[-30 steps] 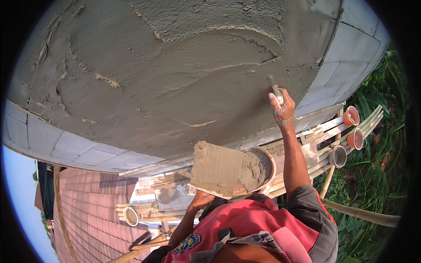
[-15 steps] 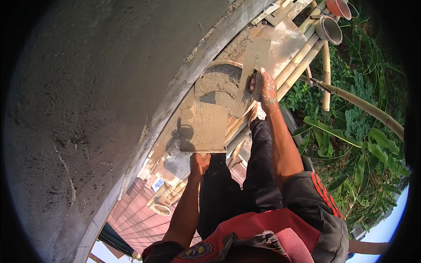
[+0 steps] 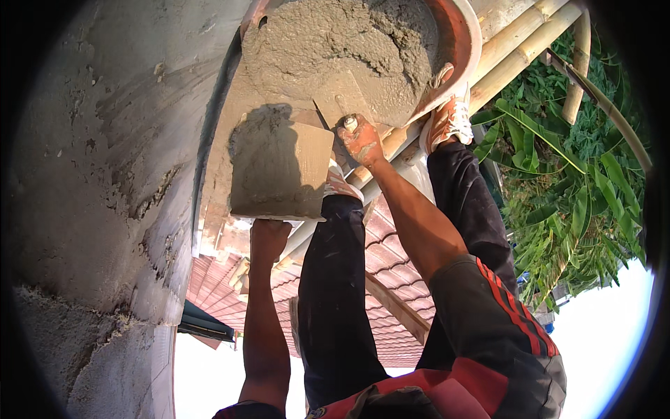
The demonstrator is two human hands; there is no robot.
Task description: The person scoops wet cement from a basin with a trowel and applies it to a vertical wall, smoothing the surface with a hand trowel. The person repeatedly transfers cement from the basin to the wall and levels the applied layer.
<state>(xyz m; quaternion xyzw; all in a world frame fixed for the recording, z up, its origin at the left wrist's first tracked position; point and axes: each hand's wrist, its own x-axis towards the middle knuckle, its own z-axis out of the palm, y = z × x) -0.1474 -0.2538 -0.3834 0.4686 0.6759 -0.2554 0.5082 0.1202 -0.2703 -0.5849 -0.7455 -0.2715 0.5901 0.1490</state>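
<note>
My left hand [image 3: 271, 239] is closed beneath a square plasterer's hawk [image 3: 313, 164], holding it flat from under its near edge. A thin grey mortar film coats the hawk, and a dark shadow falls across much of it. My right hand [image 3: 363, 143] grips a plastering trowel [image 3: 340, 92] by its handle, the thumb on top. The trowel's blade reaches over the mortar [image 3: 328, 42] in a round reddish tub [image 3: 471, 45], just beyond the hawk; whether the blade touches the mortar I cannot tell.
A rough plastered wall [image 3: 91, 140] rises close on my left. Bamboo poles [image 3: 520, 52] run along the right of the tub, with my shoe [image 3: 450, 119] beside them. Red roof tiles [image 3: 398, 251] lie below, and green plants [image 3: 558, 181] grow at the right.
The view has come down nearer the mortar tub, which now looks larger. My right hand has lowered the trowel from upright to over the mortar. Both hands keep their tools.
</note>
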